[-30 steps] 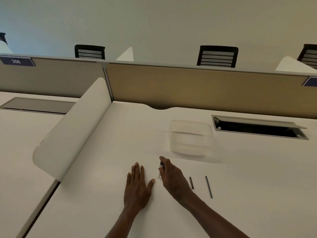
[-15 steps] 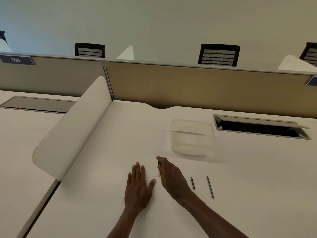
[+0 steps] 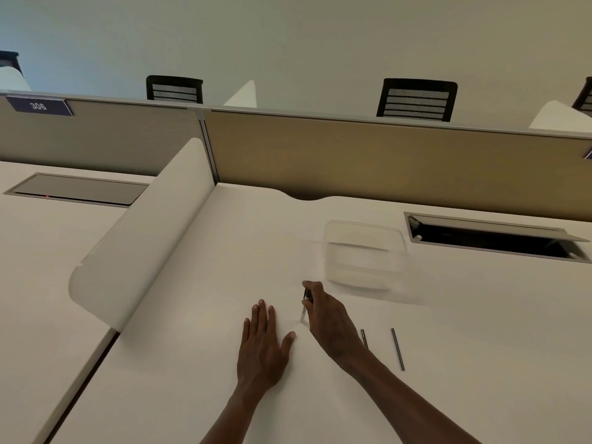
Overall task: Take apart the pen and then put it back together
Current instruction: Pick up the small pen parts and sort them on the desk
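Head view. Left hand [image 3: 263, 347] flat on the white desk [image 3: 192, 363], palm down, fingers spread and straight, holding nothing. At about 2 o'clock from it, just beside the thumb, right hand [image 3: 330, 318] raised slightly off the surface, fingertips pinched on a small pen piece [image 3: 306, 302], dark at the top and pale toward the lower tip, held nearly upright with the lower tip close to the desk; contact with the desk not clear. At 3 o'clock from the right wrist, short dark rod [image 3: 364, 338] lying flat, partly hidden behind the hand. Further toward 3 o'clock, apart from it, longer thin dark rod [image 3: 397, 349] lying flat, roughly parallel. At 1 o'clock from the right hand, near but not touching, clear plastic container [image 3: 365, 254] resting on the desk, contents not discernible. Further toward 2 o'clock, open cable hatch [image 3: 493, 237] set into the desk. At 10 o'clock from the left hand, curved white divider [image 3: 137, 238] standing along the desk's edge. At 12 o'clock, tan partition panel [image 3: 368, 161] across the back.
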Tool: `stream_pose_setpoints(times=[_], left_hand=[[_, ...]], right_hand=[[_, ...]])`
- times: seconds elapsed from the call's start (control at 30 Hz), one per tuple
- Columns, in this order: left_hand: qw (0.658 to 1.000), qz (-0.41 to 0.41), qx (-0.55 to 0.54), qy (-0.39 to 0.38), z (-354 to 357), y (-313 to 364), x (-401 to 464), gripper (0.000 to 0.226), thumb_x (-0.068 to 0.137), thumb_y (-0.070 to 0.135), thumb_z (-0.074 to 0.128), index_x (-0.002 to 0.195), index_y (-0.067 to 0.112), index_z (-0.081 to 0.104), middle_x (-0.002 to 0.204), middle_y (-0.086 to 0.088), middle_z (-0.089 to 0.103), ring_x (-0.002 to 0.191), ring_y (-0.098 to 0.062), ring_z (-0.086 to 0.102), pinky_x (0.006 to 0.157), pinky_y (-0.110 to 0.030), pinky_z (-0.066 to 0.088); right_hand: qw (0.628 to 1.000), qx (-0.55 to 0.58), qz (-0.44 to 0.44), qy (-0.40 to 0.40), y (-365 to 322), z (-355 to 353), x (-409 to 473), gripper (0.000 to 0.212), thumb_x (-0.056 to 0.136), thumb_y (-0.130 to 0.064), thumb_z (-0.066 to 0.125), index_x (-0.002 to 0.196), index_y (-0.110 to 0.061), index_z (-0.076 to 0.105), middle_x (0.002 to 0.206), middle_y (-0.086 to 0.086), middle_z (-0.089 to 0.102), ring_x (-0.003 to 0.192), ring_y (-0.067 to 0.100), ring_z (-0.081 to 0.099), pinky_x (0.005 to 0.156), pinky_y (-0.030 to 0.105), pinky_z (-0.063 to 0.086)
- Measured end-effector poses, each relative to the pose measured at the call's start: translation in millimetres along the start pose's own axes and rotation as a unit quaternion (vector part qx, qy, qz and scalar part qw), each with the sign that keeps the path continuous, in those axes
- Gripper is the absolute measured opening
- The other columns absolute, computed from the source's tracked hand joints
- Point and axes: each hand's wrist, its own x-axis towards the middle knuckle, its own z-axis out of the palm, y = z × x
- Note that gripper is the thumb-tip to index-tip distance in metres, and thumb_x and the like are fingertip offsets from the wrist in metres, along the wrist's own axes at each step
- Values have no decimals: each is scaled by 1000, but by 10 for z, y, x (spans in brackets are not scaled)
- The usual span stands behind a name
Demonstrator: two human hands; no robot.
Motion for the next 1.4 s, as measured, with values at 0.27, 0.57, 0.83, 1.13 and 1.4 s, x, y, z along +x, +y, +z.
stream_pose_setpoints(times=[0.27,0.57,0.83,1.13,1.4], left_hand=[[1000,6,-5,9,-1,-9,-7,81,93,65,14,154,16,-5,162,-2,-18,148,-15,-20,121,-32,-7],[1000,8,-4,11,16,-16,-8,80,94,66,13,153,17,-10,162,-2,-19,148,-15,-22,121,-32,-7],[1000,9,-1,13,31,-25,-3,82,92,68,10,154,16,-6,162,-2,-18,148,-14,-22,121,-32,-7],[1000,6,5,14,38,-19,0,83,92,68,8,154,15,-5,162,-2,-18,148,-15,-21,120,-32,-8],[1000,6,5,12,42,-19,1,82,92,67,9,154,15,-6,162,-2,-18,148,-14,-21,121,-32,-8]], right_hand=[[1000,1,-4,-13,3,42,113,35,94,-11,54,123,-21,37,93,1,66,81,15,65,63,19,44],[999,7,-20,-33,-33,69,275,32,95,-11,51,123,-19,36,91,2,65,79,19,65,63,26,49],[999,-11,-3,-47,42,10,416,25,97,-12,46,121,-17,37,88,1,63,78,21,65,62,26,47],[999,-21,12,-24,71,-85,335,32,95,-11,48,122,-21,35,78,-2,60,63,15,57,56,26,43],[1000,-1,4,-21,35,-51,44,37,95,-14,53,127,-23,36,96,-1,67,81,14,63,64,16,41]])
